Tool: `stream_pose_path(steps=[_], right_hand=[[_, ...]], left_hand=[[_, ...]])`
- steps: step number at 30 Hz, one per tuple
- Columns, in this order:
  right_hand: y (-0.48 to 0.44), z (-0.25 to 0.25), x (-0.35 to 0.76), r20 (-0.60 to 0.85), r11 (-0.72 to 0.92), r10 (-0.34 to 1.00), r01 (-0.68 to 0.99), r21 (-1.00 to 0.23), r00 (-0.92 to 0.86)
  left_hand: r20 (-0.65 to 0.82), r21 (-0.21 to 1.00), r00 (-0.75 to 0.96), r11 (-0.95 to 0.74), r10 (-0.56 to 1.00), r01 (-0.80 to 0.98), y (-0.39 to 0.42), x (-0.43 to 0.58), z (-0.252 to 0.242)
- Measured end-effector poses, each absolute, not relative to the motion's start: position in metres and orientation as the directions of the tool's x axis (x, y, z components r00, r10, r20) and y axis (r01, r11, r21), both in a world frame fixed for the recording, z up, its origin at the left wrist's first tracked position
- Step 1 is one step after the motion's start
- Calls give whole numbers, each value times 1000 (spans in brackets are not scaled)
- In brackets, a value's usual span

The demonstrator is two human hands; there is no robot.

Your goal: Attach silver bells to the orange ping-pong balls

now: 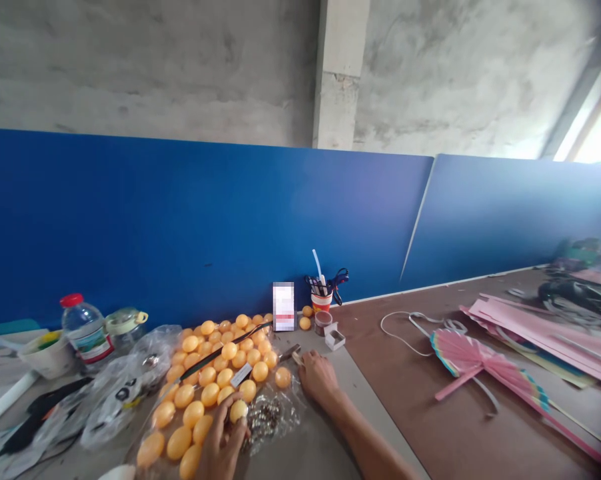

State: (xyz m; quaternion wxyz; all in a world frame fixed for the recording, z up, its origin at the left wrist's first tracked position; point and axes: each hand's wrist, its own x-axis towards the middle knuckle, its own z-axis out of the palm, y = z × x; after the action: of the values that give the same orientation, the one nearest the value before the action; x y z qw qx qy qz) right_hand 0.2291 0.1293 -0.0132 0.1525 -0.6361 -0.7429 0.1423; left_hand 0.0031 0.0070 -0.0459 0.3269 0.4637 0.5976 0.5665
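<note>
My left hand [220, 443] is closed around a pale orange ball [238, 411] at the near edge of many similar orange balls [209, 395]. Just right of that ball, a clear plastic bag [288, 407] holds a heap of small metal pieces [264, 417]. My right hand [319, 379] rests low over the grey mat [350, 407], its fingers curled together at a small pale piece [297, 359] that I cannot make out. Beside those fingertips lies a short dark metallic tool [288, 353]. A dark strap [215, 355] and a white label [241, 375] lie across the balls.
A phone [283, 307] stands against the blue partition [205, 227], beside a cup of tools [322, 301] and a small white box [335, 337]. At left are a red-capped bottle [85, 333] and plastic bags [125, 387]. A pink fan [480, 363] lies at right.
</note>
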Motion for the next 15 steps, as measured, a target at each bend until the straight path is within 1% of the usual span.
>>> stream_pose_path(steps=[3,6,10,11,12,13,14,15], right_hand=[[132,-10,232,60,153,988,869,-470,-141],[135,-2,233,102,187,982,814,-551,-156],[126,9,222,159,273,961,707,-652,-226],[121,10,218,157,289,954,660,-694,-254],[115,11,213,136,286,943,531,-798,-303],[109,12,208,117,284,911,400,-871,-395],[103,12,204,118,289,880,321,-902,-460],[97,13,201,130,304,859,288,-908,-495]], left_hand=[[142,984,-409,-85,902,156,8,8,-51],[127,992,-465,-101,876,80,11,13,-53],[34,995,-459,-71,888,-64,18,14,-55],[5,995,-436,-48,900,-88,20,12,-56],[-21,995,-416,-24,909,-102,23,11,-56],[-39,994,-408,-8,912,-113,24,9,-56],[-56,992,-396,6,917,-127,25,8,-55],[-57,990,-432,-5,900,-141,26,7,-52]])
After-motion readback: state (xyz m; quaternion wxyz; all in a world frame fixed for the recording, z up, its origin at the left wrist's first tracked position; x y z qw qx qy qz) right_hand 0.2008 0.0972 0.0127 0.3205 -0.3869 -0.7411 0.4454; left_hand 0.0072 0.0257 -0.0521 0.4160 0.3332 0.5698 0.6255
